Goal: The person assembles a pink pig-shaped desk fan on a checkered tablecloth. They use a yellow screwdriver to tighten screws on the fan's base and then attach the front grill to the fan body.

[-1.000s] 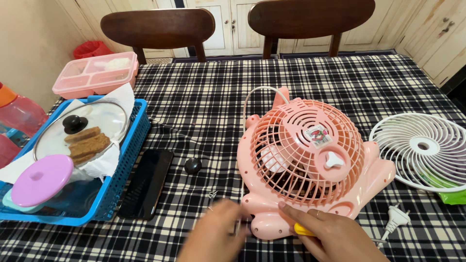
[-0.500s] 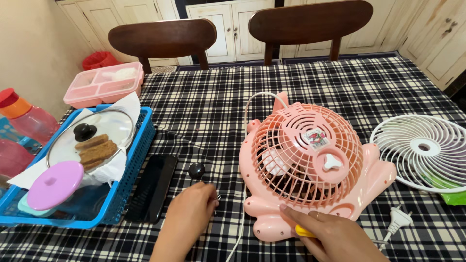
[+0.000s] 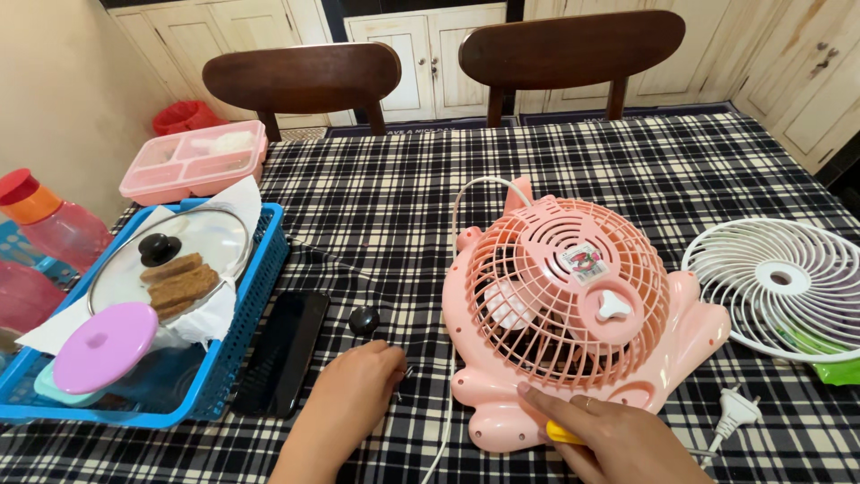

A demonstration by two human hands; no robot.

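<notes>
right hand (image 3: 618, 439) was clamped on a yellow-handled tool (image 3: 564, 434) at the pink fan's (image 3: 573, 314) lower rim; left hand (image 3: 354, 399) had fingers pinched together on a small dark piece (image 3: 408, 370) on the checked tablecloth (image 3: 394, 179), its kind too small to tell. fan lay at 3 o'clock of the left hand, grille (image 3: 573, 287) facing up, long axis running 8 to 2 o'clock. progress, judged: grille in place, blades inside; white grille (image 3: 779, 287) lay apart at 3 o'clock; plug (image 3: 736, 412) loose.

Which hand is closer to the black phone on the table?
Left. The left hand lies just right of the phone; the right hand rests at the pink fan, farther right.
</notes>
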